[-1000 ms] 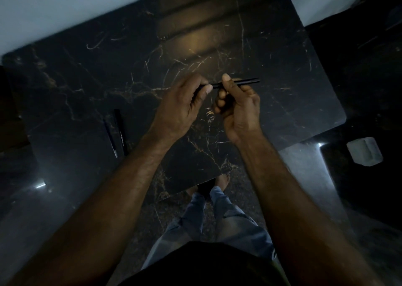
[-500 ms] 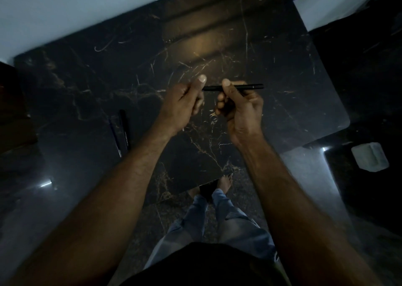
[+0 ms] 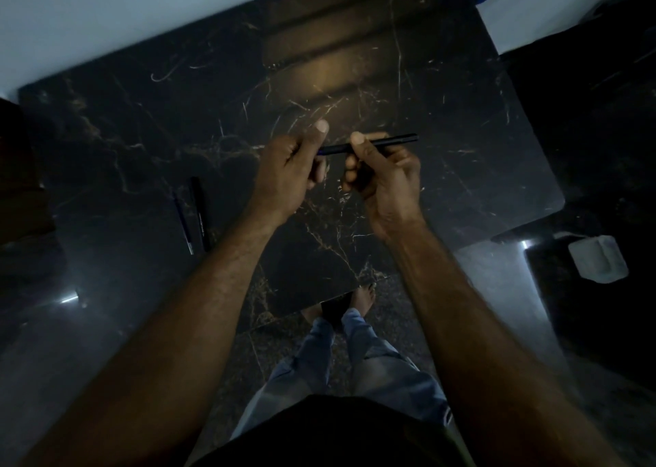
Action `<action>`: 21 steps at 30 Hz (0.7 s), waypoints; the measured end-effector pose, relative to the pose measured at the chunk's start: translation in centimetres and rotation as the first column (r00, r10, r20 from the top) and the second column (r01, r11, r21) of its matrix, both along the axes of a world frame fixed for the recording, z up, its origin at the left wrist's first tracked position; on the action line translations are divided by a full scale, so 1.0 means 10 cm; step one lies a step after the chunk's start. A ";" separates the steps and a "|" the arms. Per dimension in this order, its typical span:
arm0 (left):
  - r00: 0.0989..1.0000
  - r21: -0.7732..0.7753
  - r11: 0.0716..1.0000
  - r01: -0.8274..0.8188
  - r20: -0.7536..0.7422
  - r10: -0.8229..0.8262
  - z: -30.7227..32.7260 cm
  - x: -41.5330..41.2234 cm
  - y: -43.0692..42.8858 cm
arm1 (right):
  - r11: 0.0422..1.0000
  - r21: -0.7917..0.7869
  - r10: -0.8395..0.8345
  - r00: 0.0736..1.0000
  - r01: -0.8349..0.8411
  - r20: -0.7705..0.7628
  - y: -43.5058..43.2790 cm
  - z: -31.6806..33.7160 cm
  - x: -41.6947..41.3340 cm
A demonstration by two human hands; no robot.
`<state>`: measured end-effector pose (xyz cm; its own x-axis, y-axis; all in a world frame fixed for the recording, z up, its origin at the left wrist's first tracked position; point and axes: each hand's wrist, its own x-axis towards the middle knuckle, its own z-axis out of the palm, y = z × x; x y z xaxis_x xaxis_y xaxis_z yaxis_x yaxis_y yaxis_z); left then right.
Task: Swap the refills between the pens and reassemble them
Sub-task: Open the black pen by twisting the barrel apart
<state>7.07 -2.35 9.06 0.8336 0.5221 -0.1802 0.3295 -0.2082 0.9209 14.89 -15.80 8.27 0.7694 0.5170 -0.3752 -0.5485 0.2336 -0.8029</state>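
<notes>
Both forearms are left bare; no sleeves, watch or rings can be seen on the left hand [image 3: 287, 172] or the right hand [image 3: 381, 179]. Faded blue jeans [image 3: 358, 370] are worn, under a dark top [image 3: 330, 434]. The feet [image 3: 362, 298] are bare.

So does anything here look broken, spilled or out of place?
Nothing looks damaged or spilled. One pen is held level between the left hand and right hand. A loose pen barrel and a thin refill lie side by side on the marble table, which fits pens taken apart. The light is dim.
</notes>
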 end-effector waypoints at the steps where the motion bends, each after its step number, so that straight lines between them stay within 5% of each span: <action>1: 1.000 -0.066 0.998 -0.012 0.008 0.013 0.00 0.00 0.01 | 1.000 0.004 -0.007 1.000 0.007 -0.002 0.00 0.00 0.00; 4: 0.995 -0.136 0.991 0.018 0.104 -0.004 0.01 -0.03 0.00 | 0.999 0.004 -0.043 0.999 0.043 -0.002 -0.02 -0.02 0.02; 11: 0.992 0.117 0.991 -0.071 0.115 0.058 0.00 0.01 -0.05 | 0.999 -0.008 -0.040 0.999 0.039 -0.008 -0.03 -0.04 0.04; 17: 0.993 -0.146 0.987 -0.062 0.089 0.076 -0.02 -0.04 -0.07 | 0.999 0.009 -0.031 1.000 0.031 0.003 -0.05 0.00 0.04; 21: 0.988 -0.070 0.994 -0.083 0.121 0.091 -0.03 -0.11 -0.09 | 1.000 -0.016 -0.013 0.999 0.013 0.037 -0.06 0.00 0.05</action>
